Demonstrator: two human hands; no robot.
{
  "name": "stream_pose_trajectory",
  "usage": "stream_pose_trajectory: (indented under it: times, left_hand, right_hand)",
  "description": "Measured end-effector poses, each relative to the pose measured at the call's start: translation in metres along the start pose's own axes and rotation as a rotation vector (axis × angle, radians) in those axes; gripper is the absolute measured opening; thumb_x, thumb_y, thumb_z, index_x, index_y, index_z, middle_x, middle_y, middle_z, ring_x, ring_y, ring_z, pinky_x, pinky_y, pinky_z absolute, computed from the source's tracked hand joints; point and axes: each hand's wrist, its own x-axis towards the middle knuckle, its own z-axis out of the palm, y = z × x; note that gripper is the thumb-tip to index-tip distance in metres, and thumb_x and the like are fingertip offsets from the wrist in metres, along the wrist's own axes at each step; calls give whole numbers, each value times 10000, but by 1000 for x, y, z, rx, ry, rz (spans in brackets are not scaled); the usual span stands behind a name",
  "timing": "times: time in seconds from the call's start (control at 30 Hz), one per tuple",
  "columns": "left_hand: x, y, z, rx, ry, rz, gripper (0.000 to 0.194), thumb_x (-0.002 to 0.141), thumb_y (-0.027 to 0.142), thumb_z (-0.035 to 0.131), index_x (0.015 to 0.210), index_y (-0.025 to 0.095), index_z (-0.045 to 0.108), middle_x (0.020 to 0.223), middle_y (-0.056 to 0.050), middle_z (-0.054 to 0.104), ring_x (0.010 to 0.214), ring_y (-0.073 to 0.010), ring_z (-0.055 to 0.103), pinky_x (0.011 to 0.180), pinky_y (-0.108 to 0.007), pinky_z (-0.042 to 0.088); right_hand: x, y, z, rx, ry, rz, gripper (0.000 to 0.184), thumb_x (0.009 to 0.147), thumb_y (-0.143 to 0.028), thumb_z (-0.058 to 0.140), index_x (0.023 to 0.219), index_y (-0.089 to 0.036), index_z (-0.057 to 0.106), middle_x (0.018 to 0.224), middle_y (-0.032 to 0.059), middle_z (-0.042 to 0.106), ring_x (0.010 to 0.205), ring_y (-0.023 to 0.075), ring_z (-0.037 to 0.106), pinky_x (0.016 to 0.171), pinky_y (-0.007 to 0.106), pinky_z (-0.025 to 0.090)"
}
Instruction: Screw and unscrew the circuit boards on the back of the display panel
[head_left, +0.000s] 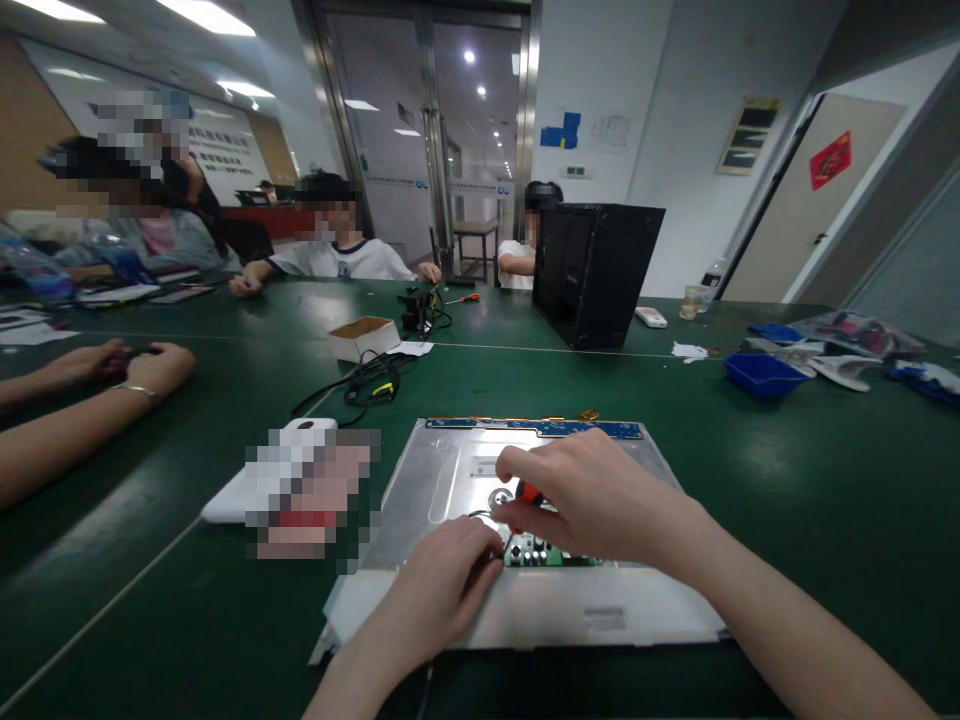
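Observation:
A flat silver display panel [416, 510] lies on the green table in front of me. My right hand [592, 490] grips a screwdriver [529, 492] with a red and black handle, its thin shaft slanting down to a green circuit board [559, 556] on the panel. Beside the shaft, my left hand [450, 575] rests with curled fingers at the board's left end; whatever its fingertips pinch is hidden. A dark cable [480, 513] shows near them. Along the panel's far edge runs a blue circuit strip [480, 426].
Left of the panel sit a white box-like device [232, 495], tangled black cables [360, 385] and an open carton [365, 338]. Farther back stands a black computer case [600, 275]; a blue tray [765, 373] lies right. Another person's hands [154, 370] are at left; several people sit around.

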Motion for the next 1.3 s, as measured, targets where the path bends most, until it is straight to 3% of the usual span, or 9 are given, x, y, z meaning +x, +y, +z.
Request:
stream_pose_trajectory:
  times: [0.17, 0.33, 0.47, 0.57, 0.77, 0.87, 0.97, 1.2, 1.3]
  left_hand:
    - [1, 0, 0, -7, 8, 7, 101, 889, 160, 464, 896, 207, 553, 879, -37, 644, 795, -212, 594, 698, -309, 432]
    - [1, 0, 1, 8, 1, 0, 114, 891, 169, 456, 905, 199, 566, 895, -51, 647, 820, -219, 596, 723, -321, 443]
    - [1, 1, -1, -4, -24, -11, 128, 888, 161, 453, 922, 202, 570, 903, -48, 649, 819, -214, 590, 712, -314, 443]
    - [1, 1, -2, -15, -23, -11, 118, 891, 164, 456, 909, 202, 566, 896, -48, 650, 817, -215, 592, 710, -313, 444]
    - [1, 1, -2, -18, -8, -1, 134, 900, 164, 451, 943, 203, 572, 927, -49, 647, 841, -219, 594, 741, -331, 447]
    - [1, 2, -2, -18, -19, -5, 123, 893, 151, 454, 923, 204, 561, 907, -40, 642, 820, -213, 592, 719, -321, 442]
    - [1, 2, -1, -8, -11, 4, 112, 889, 147, 459, 914, 204, 552, 893, -39, 638, 812, -213, 590, 713, -319, 437]
    - [0, 0, 0, 4, -1, 8, 132, 895, 151, 452, 930, 201, 569, 908, -48, 644, 831, -216, 593, 720, -317, 440]
    - [1, 2, -2, 4, -19, -8, 125, 890, 149, 460, 913, 202, 570, 894, -43, 645, 815, -211, 592, 708, -310, 440]
  right_hand:
    - [-2, -1, 0, 23, 41, -49, 202, 825, -224, 554, 1022, -181, 535, 901, 28, 701, 698, 161, 598, 530, 285, 227]
    - [-1, 0, -1, 5, 16, -19, 199, 913, -382, 538, 974, -194, 546, 836, 21, 704, 672, 160, 594, 531, 282, 212]
    - [0, 0, -1, 16, 11, -21, 134, 897, -280, 537, 996, -191, 545, 870, 24, 703, 692, 154, 595, 541, 282, 229]
    - [-2, -1, -1, 44, 24, -50, 207, 831, -216, 554, 1035, -183, 534, 931, 33, 694, 717, 157, 594, 547, 283, 256]
    - [-2, 0, -2, 54, 11, -23, 199, 915, -383, 541, 968, -191, 559, 860, 21, 705, 699, 163, 599, 548, 283, 243]
    - [-2, 1, -2, 43, 6, -14, 118, 907, -289, 530, 965, -190, 554, 849, 17, 700, 687, 153, 587, 547, 280, 234]
    - [-3, 0, -2, 56, 19, -39, 168, 836, -209, 552, 1001, -185, 543, 908, 29, 691, 697, 145, 576, 553, 277, 247]
    - [-1, 2, 0, 31, 12, -5, 204, 902, -369, 570, 1012, -197, 552, 863, 30, 704, 705, 161, 603, 550, 273, 233]
    - [0, 2, 1, 12, 8, 10, 153, 896, -295, 571, 1010, -195, 549, 860, 26, 705, 694, 156, 602, 541, 273, 225]
